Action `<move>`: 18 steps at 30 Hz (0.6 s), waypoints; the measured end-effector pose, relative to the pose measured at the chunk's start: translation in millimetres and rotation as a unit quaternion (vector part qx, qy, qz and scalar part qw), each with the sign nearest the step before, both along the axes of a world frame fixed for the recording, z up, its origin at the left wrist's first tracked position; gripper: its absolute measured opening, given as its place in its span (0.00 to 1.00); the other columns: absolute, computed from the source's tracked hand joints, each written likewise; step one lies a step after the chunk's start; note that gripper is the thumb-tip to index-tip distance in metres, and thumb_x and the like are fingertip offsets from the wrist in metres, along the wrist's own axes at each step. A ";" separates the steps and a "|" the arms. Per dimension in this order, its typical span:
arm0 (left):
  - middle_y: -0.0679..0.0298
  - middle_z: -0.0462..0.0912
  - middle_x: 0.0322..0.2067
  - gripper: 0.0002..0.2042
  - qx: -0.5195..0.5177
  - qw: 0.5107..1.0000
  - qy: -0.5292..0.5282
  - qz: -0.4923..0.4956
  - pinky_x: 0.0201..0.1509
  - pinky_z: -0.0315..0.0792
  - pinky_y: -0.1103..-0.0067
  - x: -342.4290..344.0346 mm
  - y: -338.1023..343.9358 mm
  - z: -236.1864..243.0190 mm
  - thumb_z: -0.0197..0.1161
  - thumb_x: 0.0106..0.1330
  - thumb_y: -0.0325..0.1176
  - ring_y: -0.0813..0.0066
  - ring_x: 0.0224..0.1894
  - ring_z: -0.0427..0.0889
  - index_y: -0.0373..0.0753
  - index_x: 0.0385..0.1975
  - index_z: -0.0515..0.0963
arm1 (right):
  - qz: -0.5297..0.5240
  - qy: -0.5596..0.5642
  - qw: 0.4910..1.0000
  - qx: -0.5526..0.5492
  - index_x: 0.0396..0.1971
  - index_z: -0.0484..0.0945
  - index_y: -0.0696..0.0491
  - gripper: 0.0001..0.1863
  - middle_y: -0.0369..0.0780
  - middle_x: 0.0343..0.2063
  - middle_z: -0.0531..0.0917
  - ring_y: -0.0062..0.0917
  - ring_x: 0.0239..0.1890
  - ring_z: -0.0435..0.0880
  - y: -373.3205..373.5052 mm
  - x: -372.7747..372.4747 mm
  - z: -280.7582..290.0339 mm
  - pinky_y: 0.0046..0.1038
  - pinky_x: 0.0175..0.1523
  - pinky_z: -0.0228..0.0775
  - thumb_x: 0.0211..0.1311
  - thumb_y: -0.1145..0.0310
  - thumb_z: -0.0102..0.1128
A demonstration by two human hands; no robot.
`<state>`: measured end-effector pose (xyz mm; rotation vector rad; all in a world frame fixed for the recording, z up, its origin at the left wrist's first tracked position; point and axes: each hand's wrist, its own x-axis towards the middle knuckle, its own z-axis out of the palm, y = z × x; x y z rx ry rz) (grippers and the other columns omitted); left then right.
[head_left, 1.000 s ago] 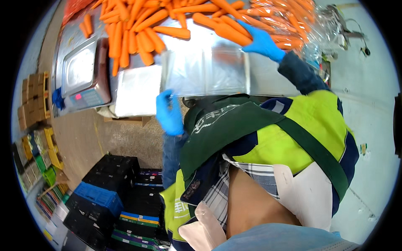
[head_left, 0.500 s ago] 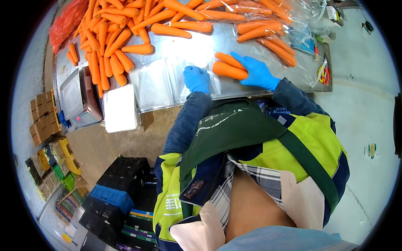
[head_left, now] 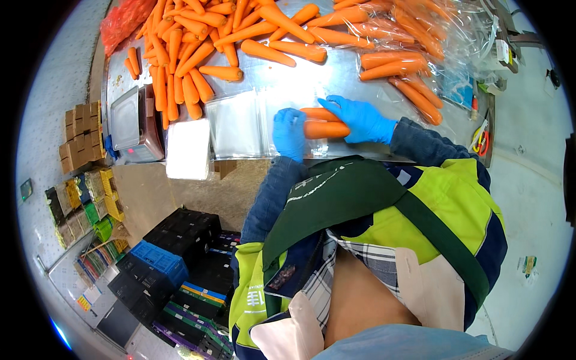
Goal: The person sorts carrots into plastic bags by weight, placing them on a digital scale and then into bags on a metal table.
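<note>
My right hand (head_left: 364,122) grips two orange carrots (head_left: 327,130) side by side, its thumb along the upper one. Against their left ends is my left hand (head_left: 289,133), fingers curled, seemingly on the edge of a clear plastic bag; the film is hard to make out against the shiny metal. Both hands wear blue gloves. Just left of them, flat clear plastic bags (head_left: 235,129) lie stacked at the table's near edge.
Loose carrots (head_left: 180,48) are heaped at the far left beside a red mesh bag (head_left: 123,27). Bagged carrots (head_left: 393,65) lie at the right, near scissors (head_left: 480,139). A scale (head_left: 129,123) and a white tray (head_left: 188,150) sit left. Black crates (head_left: 180,234) stand on the floor.
My right hand has kept hold of the two carrots while my left hand has come up to their left ends. The gap between hand and carrots has closed. The whole view has shifted slightly.
</note>
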<state>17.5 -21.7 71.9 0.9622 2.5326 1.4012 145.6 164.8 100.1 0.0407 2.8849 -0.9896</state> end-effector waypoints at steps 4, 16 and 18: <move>0.57 0.73 0.35 0.05 -0.004 0.998 -0.069 0.012 0.40 0.69 0.73 3.6 -5.3 -34.8 0.60 0.63 0.27 0.66 0.35 0.73 0.36 0.35 0.74 | -0.007 -0.077 0.997 0.004 0.67 0.56 0.52 0.49 0.48 0.47 0.74 0.45 0.45 0.79 5.4 3.4 -6.5 0.41 0.46 0.74 0.39 0.67 0.66; 0.54 0.71 0.42 0.08 -0.157 0.986 0.038 -0.050 0.45 0.69 0.67 3.4 -3.8 -66.4 0.61 0.57 0.28 0.57 0.44 0.72 0.35 0.34 0.72 | -0.009 -0.085 0.996 0.010 0.66 0.60 0.49 0.47 0.48 0.47 0.74 0.44 0.43 0.78 23.0 19.1 -19.0 0.41 0.47 0.74 0.38 0.66 0.67; 0.55 0.72 0.38 0.05 -0.106 0.994 -0.008 -0.039 0.44 0.69 0.67 -2.8 -5.6 -61.2 0.61 0.57 0.26 0.56 0.41 0.72 0.36 0.31 0.72 | 0.000 -0.097 0.995 0.023 0.67 0.59 0.48 0.48 0.48 0.51 0.72 0.44 0.43 0.79 22.6 17.3 -17.2 0.41 0.46 0.74 0.39 0.68 0.67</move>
